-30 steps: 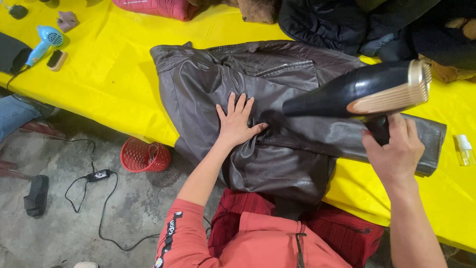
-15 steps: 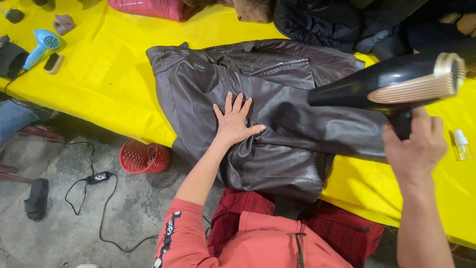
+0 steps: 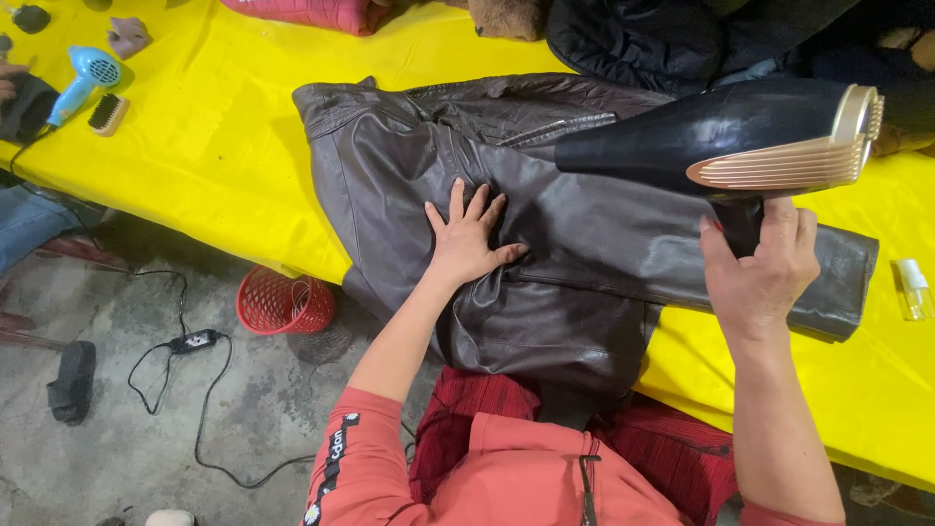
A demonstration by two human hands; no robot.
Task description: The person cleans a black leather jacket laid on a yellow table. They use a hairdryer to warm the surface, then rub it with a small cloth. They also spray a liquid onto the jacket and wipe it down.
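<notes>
A dark brown leather jacket [image 3: 409,166] lies spread on a yellow-covered table [image 3: 224,146], its lower part hanging over the near edge. My left hand [image 3: 466,236] rests flat on the jacket's middle, fingers spread. My right hand [image 3: 760,268] grips the handle of a black hair dryer with a gold back end [image 3: 721,141], held above the jacket's sleeve with the nozzle pointing left toward the chest area.
A blue hair dryer [image 3: 83,80] and a small brush [image 3: 107,114] lie at the table's far left. Dark clothing [image 3: 662,39] and a pink item [image 3: 321,14] sit along the far side. A small clear bottle [image 3: 913,289] lies at right. A red basket [image 3: 282,302] and cables [image 3: 185,370] are on the floor.
My right hand has carried the black hair dryer a little to the right and upward above the jacket. My left hand has stayed pressed flat on the jacket.
</notes>
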